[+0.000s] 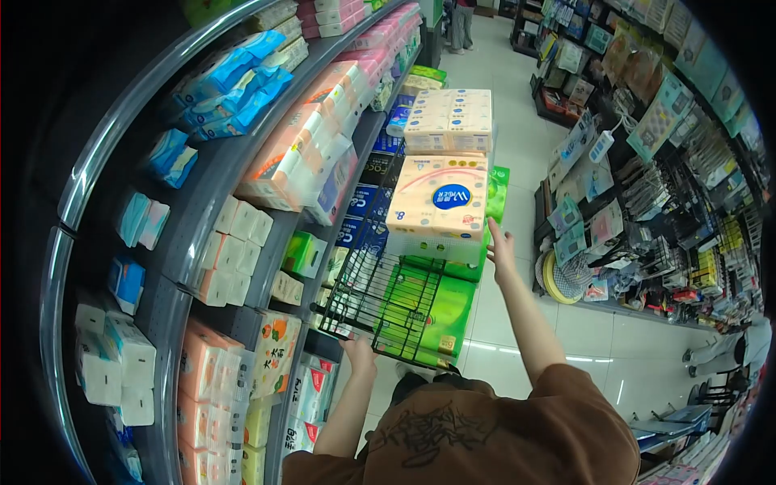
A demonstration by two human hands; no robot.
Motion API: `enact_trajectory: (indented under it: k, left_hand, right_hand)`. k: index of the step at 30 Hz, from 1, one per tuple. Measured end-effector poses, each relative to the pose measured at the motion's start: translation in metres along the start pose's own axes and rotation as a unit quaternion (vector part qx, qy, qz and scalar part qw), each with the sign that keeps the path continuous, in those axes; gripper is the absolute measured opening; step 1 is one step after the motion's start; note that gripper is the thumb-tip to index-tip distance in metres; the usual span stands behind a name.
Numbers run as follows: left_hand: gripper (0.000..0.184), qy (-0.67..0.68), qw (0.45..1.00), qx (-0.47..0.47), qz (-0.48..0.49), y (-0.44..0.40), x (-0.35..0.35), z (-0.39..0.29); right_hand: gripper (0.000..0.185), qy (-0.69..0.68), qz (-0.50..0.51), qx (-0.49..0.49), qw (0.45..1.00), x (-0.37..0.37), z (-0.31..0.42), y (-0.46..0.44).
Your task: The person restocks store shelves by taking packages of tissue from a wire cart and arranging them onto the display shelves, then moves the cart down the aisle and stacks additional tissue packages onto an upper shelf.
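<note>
Since the view looks down over the wearer's own brown T-shirt, the nearest bit of action is the left hand, down at the near rim of a black wire basket. Looks like it's on the rim, but the fingertips are hidden, so I can't tell whether that grip is closed. Through and beside the wires you can see a big green package. A bit further out, the right hand is up beside a peach tissue pack, fingers loose and spread, grip not closed around anything; can't really tell if a fingertip brushes the wrap. The pack sits past the bare part of the wires, blue-logo face up. My read is that the step in hand is lining up or steadying that pack, and shifting it would call for a flat palm on its side while the left hand keeps the basket steady. Right behind it is another peach pack, standing higher. Long tissue shelves run up the left, hanging-goods displays line the right, and way down the tiled aisle there's another person's legs.
</note>
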State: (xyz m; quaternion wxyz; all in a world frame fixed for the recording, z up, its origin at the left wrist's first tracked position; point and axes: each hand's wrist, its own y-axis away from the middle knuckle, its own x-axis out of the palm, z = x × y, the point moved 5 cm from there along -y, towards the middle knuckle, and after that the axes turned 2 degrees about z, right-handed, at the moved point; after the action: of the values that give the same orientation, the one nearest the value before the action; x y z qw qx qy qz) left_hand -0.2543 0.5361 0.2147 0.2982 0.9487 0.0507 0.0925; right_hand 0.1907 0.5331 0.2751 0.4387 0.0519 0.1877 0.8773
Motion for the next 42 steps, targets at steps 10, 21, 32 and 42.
enact_trajectory:
  k: [10,21,32,42]
  left_hand:
    - [0.067,-0.098,0.964,0.233,-0.087,0.089,-0.005,-0.071]
    - [0.101,0.106,0.925,-0.071,0.358,0.073,0.064,-0.051]
    - [0.092,0.171,0.946,0.063,0.269,0.109,0.114,-0.047]
    - [0.084,0.226,0.972,0.05,0.028,0.194,0.07,0.037]
  right_hand:
    - [0.063,-0.037,0.145,0.056,0.987,0.034,0.025,0.033]
    - [0.062,-0.129,0.33,0.066,0.933,-0.065,0.012,0.154]
    - [0.043,-0.061,0.337,-0.087,0.936,-0.033,0.138,-0.025]
    - [0.09,-0.008,0.197,0.112,0.974,0.081,0.205,-0.237]
